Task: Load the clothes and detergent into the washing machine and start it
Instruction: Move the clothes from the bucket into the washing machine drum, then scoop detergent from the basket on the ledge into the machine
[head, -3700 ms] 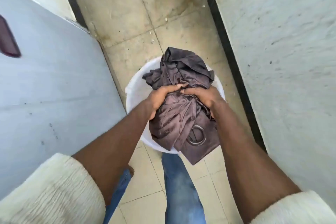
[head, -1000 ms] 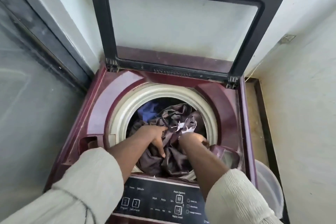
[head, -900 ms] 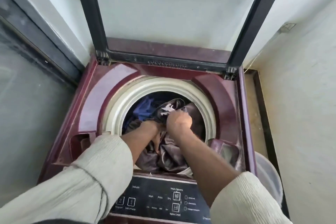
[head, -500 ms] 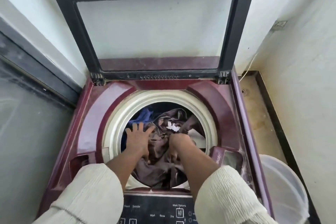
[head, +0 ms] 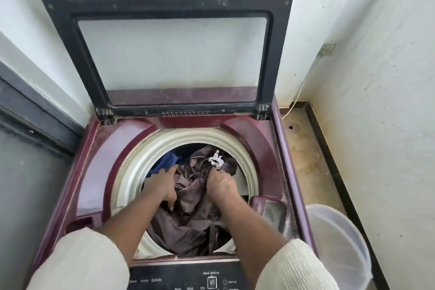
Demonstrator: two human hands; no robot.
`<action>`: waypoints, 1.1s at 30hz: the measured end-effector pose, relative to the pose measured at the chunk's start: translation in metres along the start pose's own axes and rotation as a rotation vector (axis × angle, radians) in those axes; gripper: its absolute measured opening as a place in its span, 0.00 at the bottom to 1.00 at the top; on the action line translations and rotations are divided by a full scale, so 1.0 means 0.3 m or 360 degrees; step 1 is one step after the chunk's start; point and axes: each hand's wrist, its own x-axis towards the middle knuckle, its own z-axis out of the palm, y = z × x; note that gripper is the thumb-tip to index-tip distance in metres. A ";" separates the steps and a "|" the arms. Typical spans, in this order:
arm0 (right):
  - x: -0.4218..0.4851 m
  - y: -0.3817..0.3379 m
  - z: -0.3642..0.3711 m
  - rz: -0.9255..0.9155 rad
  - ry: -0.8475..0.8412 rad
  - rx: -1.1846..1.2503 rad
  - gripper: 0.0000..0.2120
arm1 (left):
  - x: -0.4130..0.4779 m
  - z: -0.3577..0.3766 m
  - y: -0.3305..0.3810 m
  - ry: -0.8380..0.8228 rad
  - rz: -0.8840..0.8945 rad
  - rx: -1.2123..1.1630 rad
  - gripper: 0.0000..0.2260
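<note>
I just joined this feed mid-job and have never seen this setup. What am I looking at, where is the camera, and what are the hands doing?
There is one view, from a camera worn on the person's head, looking down. No robot: these are bare hands. Below is a maroon top-loading washing machine with its lid raised. Both hands are inside the drum: the left hand presses on the dark brown cloth, and the right hand is closed on a fold of it. A blue garment lies behind. A white bucket stands on the floor to the right. The control panel is nearest the person.
</note>
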 end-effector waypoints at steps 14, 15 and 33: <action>-0.510 0.145 -0.292 -0.0214 0.0710 0.0193 0.28 | -0.531 -0.197 0.314 0.0887 0.0528 -0.0096 0.36; -0.524 0.165 -0.318 -0.0231 0.0762 0.0224 0.27 | -0.545 -0.221 0.349 0.0947 0.0569 -0.0088 0.34; -1.043 1.072 -0.720 0.0324 0.1621 0.0336 0.21 | -0.954 -0.432 1.348 0.1377 0.1467 -0.0118 0.14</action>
